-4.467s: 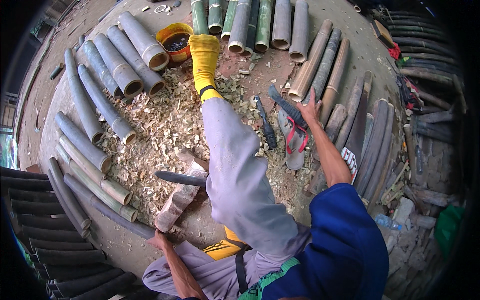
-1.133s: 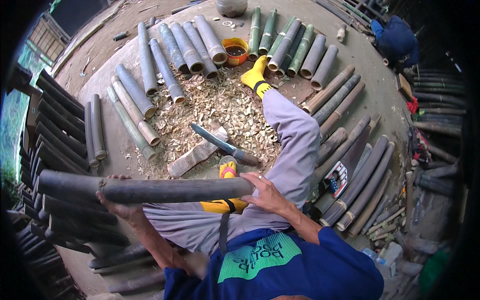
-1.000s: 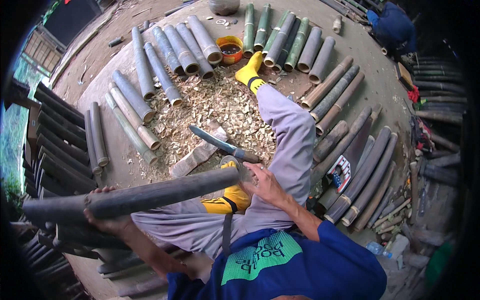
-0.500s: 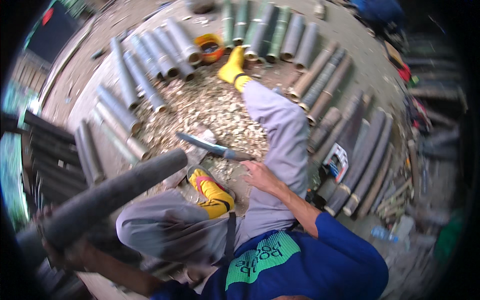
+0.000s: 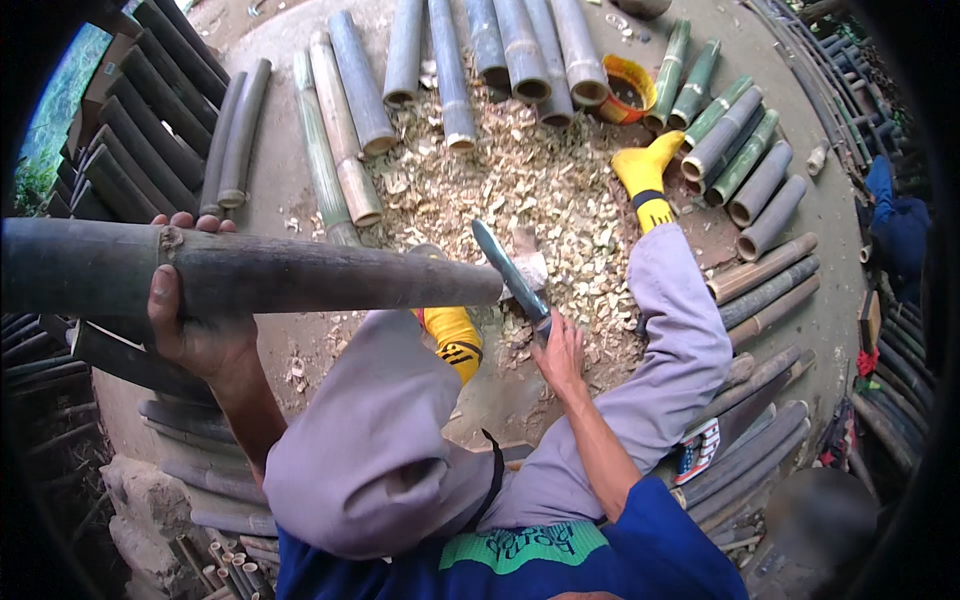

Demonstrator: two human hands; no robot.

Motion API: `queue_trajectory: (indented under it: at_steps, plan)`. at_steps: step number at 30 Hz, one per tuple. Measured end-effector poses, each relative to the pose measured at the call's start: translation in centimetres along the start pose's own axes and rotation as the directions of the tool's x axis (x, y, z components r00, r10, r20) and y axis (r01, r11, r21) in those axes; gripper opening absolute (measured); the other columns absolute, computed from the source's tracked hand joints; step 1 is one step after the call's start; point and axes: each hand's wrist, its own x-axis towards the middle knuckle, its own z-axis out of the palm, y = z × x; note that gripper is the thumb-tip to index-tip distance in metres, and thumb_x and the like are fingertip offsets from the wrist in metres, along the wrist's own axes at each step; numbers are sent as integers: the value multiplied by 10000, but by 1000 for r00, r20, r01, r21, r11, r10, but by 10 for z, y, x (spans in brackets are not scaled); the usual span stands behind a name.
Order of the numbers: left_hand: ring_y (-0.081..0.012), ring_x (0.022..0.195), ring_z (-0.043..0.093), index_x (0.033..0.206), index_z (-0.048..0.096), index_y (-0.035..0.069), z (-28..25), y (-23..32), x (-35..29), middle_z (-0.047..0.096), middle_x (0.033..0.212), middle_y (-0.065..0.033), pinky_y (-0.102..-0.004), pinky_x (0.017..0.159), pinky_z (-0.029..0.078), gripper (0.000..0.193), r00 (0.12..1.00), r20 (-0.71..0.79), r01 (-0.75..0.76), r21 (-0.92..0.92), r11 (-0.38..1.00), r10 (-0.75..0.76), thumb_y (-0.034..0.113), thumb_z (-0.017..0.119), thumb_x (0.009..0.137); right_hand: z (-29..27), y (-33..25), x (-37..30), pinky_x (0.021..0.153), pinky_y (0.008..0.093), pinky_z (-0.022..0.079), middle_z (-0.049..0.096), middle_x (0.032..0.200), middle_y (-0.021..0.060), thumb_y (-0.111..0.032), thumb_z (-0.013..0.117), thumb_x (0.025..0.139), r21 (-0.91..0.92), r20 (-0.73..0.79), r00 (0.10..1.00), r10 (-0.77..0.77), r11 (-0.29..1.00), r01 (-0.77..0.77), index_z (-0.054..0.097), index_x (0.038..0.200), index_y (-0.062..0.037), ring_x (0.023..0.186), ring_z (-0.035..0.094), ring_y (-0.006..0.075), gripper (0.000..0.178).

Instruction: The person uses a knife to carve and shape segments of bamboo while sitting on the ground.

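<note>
A thick dark bamboo pole [image 5: 330, 275] lies level across the left half of the head view, gripped by my left hand [image 5: 205, 320]; my thumb and fingertips wrap round it near a node. My right hand [image 5: 562, 352] closes round the handle of a long-bladed machete [image 5: 508, 268]. Its blade slants up and left, the middle of it close by the pole's right end; whether they touch I cannot tell. Under that end is a pale block [image 5: 527, 262], partly hidden. Pale wood chips [image 5: 590, 270] cover the ground beyond the blade.
Cut bamboo sections [image 5: 403, 55] lie in an arc round the chips, with green pieces [image 5: 695, 85] at the far right. An orange tub [image 5: 628, 88] stands among them. More dark bamboo [image 5: 150, 120] is stacked at the left. My yellow-socked foot [image 5: 650, 170] stretches toward the tub.
The view has turned to the left. My left hand has brought the bamboo pole from a slant to nearly level, its end now near the machete. My right hand still grips the handle.
</note>
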Motion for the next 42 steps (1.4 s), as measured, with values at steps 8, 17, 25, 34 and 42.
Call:
queue_trajectory:
  at_steps: [8,17,25,34,42]
  plan:
    - [-349,1149,468,1304,322,-38,-48,-47,-2,486,1206,-200,-512,1044,311,622,999,40,-6,87,996,2,293,475,800,1,0,15,724,494,424,571,808,215,-54,632,656,209,-35,982,187,962,-176,410,1089,-54,751,545,399,486]
    - [-351,1085,505,1255,347,-68,-22,-60,-20,490,1133,-229,-511,972,393,707,922,-378,66,357,932,79,389,541,752,-27,-29,15,639,379,502,633,769,173,-183,669,731,430,54,974,220,875,-222,459,1036,-9,695,646,282,408]
    - [-368,1113,493,1307,292,-50,18,-82,-20,445,1216,-264,-531,1009,355,667,992,-99,-46,341,939,84,309,504,785,-48,-21,5,642,416,500,619,804,203,-102,647,699,388,-43,988,145,914,-118,429,1085,-13,707,636,346,452]
    - [-320,1108,482,1276,319,5,18,-95,-13,461,1146,-182,-504,1031,335,570,991,133,7,117,993,-23,220,539,795,-61,-30,8,626,445,494,617,781,223,-165,640,728,514,-10,991,134,851,-110,398,1071,-8,692,628,382,448]
    - [-334,1113,462,1276,319,4,27,-87,-17,458,1146,-179,-498,1044,325,598,994,109,1,232,973,-27,280,516,783,-25,-13,17,645,467,486,606,810,253,-141,635,730,417,104,974,200,881,-225,381,1078,-28,726,623,411,445]
